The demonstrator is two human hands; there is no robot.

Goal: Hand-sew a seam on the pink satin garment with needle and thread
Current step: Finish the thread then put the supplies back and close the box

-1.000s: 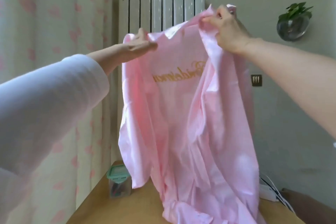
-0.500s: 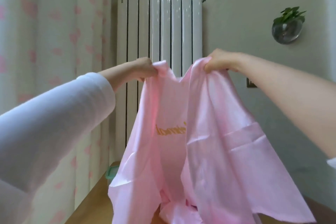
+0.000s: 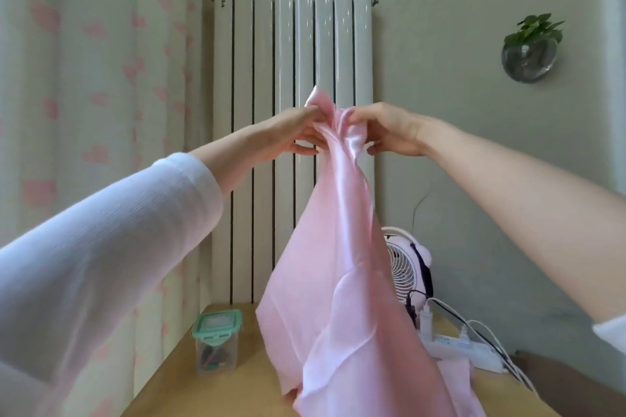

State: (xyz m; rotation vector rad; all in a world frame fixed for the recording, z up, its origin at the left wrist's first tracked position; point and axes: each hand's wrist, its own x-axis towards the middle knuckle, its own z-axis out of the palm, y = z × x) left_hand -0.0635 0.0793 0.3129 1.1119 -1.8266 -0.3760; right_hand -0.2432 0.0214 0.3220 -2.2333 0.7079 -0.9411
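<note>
Pink satin garment (image 3: 342, 281) hangs bunched, glossy folds.

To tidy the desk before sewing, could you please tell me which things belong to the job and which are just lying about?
Job: pink satin garment, gripped by left hand and right hand; green-lidded box, perhaps sewing bits.
Lying about: fan, power strip, wall plant.

Fan (image 3: 404, 269) half behind pink garment (image 3: 338, 247)
</note>
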